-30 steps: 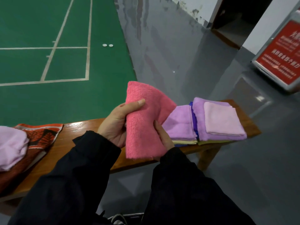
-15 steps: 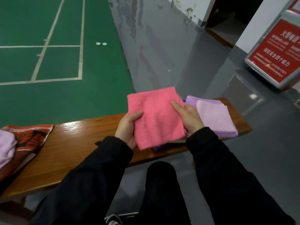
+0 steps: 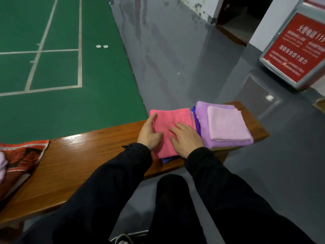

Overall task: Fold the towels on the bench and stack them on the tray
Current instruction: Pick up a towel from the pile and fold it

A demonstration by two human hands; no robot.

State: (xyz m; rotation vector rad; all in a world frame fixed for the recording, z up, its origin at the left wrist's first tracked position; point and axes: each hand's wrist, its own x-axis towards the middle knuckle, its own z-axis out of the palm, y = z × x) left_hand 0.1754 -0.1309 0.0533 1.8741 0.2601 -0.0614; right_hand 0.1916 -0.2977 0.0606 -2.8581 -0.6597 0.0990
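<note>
A folded pink towel point(image 3: 173, 120) lies on top of a pile of folded towels on the wooden bench point(image 3: 73, 159); a blue edge shows beneath it. My left hand point(image 3: 149, 134) rests flat on the towel's left side with fingers spread. My right hand point(image 3: 186, 140) presses flat on its right half. Right beside them sits a second pile: a light pink folded towel point(image 3: 228, 124) on a purple towel point(image 3: 202, 113). A tray under the piles cannot be made out.
At the bench's left end lies an orange and black patterned cloth point(image 3: 22, 155) with a pale pink towel at the frame edge. Beyond the bench are a green court floor point(image 3: 58, 71), grey floor and a red sign point(image 3: 299, 48) at the right.
Both hands carried the folded pink towel down and laid it on the left pile. The grip was let go and both palms now lie flat on it.
</note>
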